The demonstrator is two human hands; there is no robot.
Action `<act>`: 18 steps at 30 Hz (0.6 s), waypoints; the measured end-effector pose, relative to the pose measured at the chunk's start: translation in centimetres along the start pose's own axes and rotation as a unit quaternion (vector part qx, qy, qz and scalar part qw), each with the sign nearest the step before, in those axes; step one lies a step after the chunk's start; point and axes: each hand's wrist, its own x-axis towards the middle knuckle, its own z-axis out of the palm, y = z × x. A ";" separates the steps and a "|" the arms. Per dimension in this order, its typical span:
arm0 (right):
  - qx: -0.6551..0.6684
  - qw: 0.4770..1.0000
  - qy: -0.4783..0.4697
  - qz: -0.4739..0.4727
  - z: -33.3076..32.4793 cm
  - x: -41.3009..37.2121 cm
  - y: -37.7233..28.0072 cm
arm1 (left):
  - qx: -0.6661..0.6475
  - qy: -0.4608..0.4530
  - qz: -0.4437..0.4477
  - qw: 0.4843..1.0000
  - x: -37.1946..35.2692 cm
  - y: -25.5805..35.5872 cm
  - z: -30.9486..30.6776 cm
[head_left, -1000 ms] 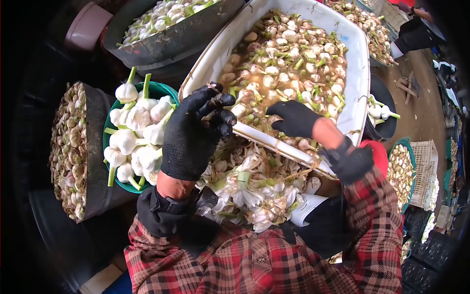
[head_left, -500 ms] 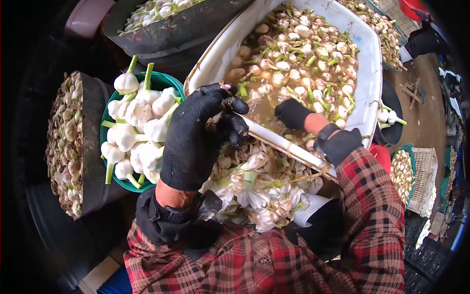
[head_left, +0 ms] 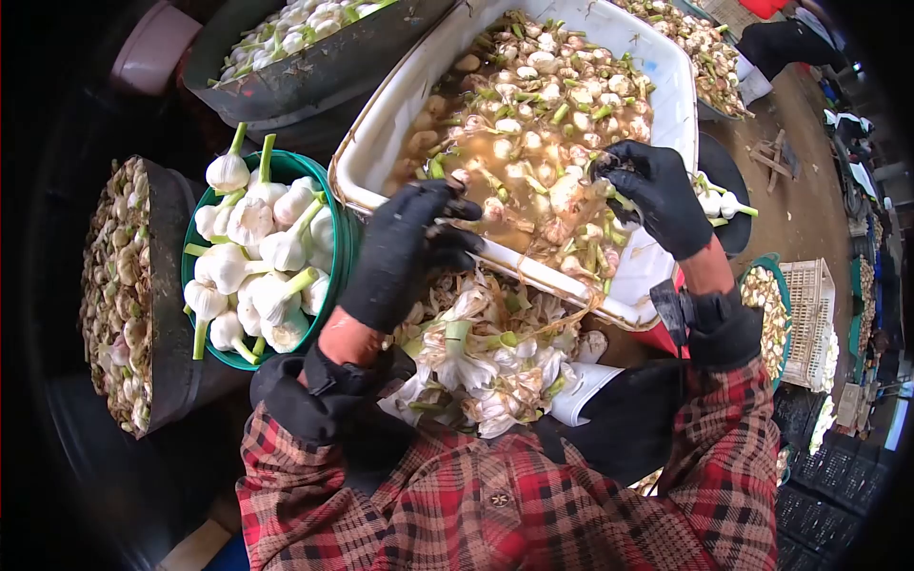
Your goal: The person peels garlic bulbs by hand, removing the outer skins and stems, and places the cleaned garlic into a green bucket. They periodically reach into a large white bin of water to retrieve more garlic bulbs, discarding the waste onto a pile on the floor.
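Observation:
My right hand, in a black glove, grips a wet garlic bulb by its stem, above the near right part of a white tub. That tub holds brown water and many floating garlic bulbs. My left hand, also gloved in black, hovers by the tub's near rim with its fingers half curled and apart. Scraps of peel cling to its fingertips, and I see no bulb in it. Just below both hands lies a heap of garlic peelings close to my body.
Left of my left hand, a green bucket holds cleaned white bulbs with stems. Dark containers of garlic stand farther left and behind. On the right are a black bowl, a woven basket and another person's dark sleeve.
My right hand has come up out of the water, now with a garlic bulb in it. My left hand has shifted slightly. The whole view has moved a little.

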 end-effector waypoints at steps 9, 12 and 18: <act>0.338 0.941 -0.027 0.001 4.4 -7.6 -3.3 | -0.060 -0.209 -0.095 0.972 -2.8 -3.3 2.6; 0.245 0.963 0.085 0.068 5.7 -9.6 -1.2 | 0.039 -0.134 -0.007 0.990 -1.6 -6.9 -0.3; -0.230 0.970 -0.020 -0.073 8.6 -13.2 0.1 | -0.119 -0.072 -0.018 0.990 -1.3 -2.6 2.2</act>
